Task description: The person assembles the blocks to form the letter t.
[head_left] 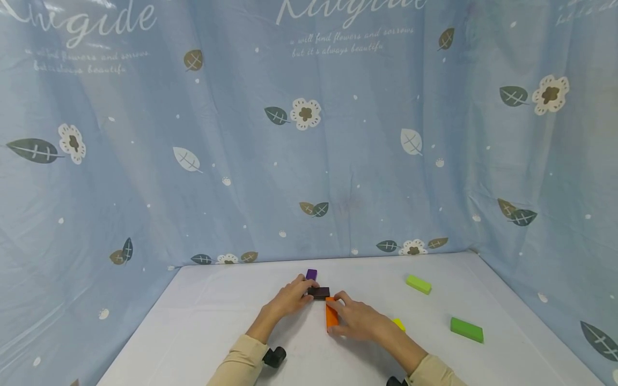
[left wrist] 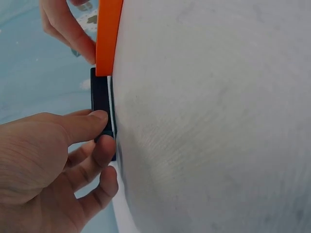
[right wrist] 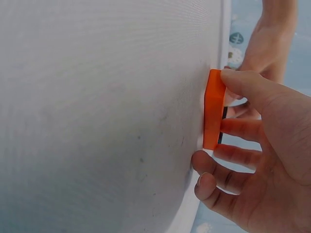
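Note:
My left hand pinches the left end of a black block between thumb and fingers. Just behind that block lies a purple block, partly hidden by the fingers. An orange block stands with its far end at the right end of the black one. My right hand grips the orange block from the right, thumb at the near end and fingers at the far end. In the left wrist view, the orange block overlaps the upper end of the black block.
Partly covered by the right forearm is a yellow block. A lime block and a green block lie farther right on the white table. A blue patterned curtain encloses the back and sides.

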`<state>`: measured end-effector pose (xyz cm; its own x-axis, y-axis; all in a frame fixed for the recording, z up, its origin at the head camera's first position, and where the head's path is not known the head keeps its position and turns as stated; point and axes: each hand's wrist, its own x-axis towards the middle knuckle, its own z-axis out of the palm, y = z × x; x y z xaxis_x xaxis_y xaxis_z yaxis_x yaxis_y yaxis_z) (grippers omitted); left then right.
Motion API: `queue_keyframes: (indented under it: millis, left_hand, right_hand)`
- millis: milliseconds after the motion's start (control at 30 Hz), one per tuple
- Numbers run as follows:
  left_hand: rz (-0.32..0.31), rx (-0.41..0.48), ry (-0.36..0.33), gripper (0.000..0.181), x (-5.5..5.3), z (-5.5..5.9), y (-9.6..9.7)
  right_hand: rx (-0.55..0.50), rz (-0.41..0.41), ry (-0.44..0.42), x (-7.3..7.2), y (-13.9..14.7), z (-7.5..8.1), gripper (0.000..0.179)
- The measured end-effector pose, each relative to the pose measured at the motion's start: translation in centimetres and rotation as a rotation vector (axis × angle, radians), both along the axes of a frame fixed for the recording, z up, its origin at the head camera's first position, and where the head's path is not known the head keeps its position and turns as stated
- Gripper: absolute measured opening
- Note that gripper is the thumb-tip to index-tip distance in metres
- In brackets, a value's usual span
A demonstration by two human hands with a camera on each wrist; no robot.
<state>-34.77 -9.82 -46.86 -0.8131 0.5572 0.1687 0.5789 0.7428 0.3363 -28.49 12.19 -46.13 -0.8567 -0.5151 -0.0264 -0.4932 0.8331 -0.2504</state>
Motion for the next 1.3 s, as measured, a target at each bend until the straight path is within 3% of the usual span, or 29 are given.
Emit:
queue_keyframes:
  millis: [300,700,1300]
  left_hand:
    - [-0.005,-0.024,0.055,0.026,0.02,-0.34,0.18]
    - [0.004,-0.064,0.057,0.029,0.06,-0.09,0.42]
    - [0.022,-0.051,0.062,0.029,0.42,-0.12,0.63]
  right_hand:
    - [-0.005,0.003,-0.001,0.13,-0.04,0.25,0.065]
    - [-0.008,-0.003,0.001,0.23,-0.07,0.33,0.065]
    - [-0.013,0.012,0.003,0.07,-0.02,0.04,0.065]
